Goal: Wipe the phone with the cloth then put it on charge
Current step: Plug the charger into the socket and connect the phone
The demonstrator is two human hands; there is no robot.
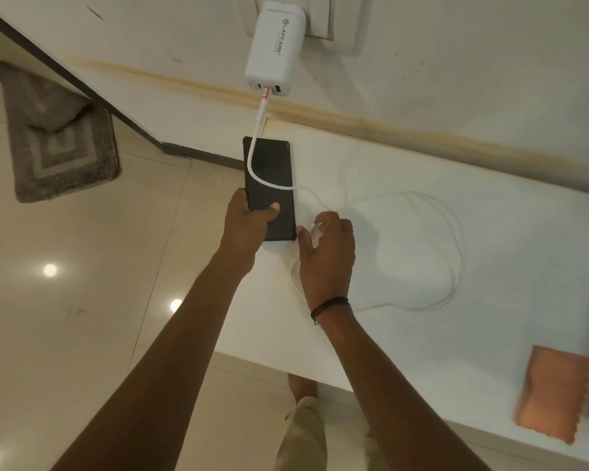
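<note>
Head view: the task looks to be at the charging step, since the cloth lies apart at the near right of the desk with neither hand near it. The phone lies dark side up at the desk's far left end, below the wall charger. The white cable crosses over the phone and loops away to the right.

The left hand reaches forward and grips the phone's near left edge, thumb on top. The right hand sits just beside the phone's near right corner, fingers curled round the cable's free end (the plug itself is mostly hidden). The next move probably calls for lining that plug up with the phone's port, with the left hand steadying the phone.
</note>
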